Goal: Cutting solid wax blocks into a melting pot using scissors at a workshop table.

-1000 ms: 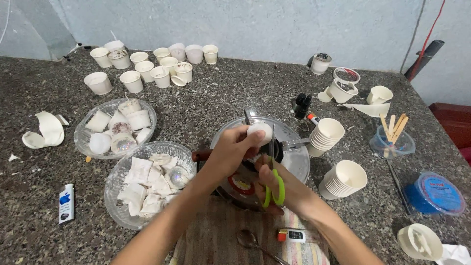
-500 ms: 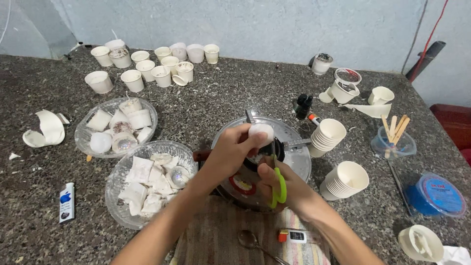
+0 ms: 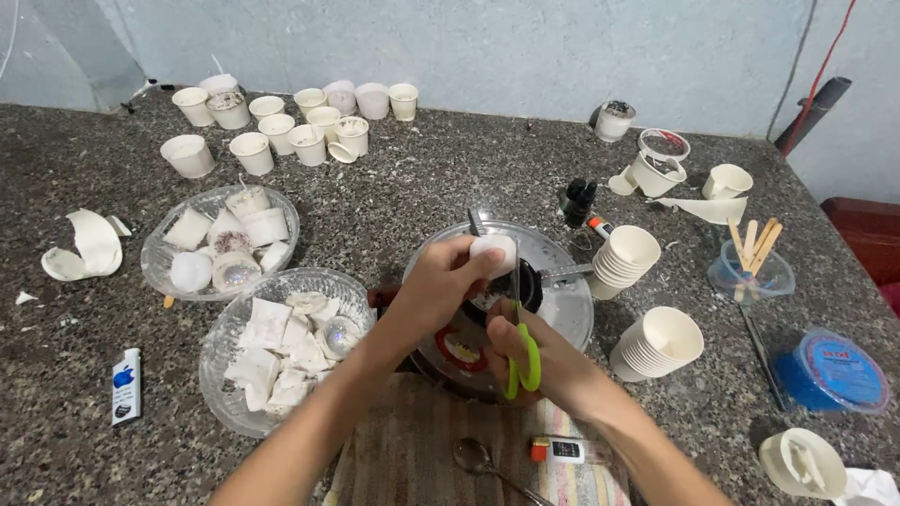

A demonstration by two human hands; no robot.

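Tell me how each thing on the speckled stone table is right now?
Small white round lump: pinched in left hand over the metal pot.
Green-handled scissors: in right hand, blades pointing up beside the lump.
Two stacks of white paper cups: lying on their sides.
Clear glass bowl of white pieces: full.
Blue round lid: flat.

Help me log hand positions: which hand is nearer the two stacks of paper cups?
Right. The right hand, holding green-handled scissors, sits just beside the cup stacks; the left hand is farther over, holding a white piece.
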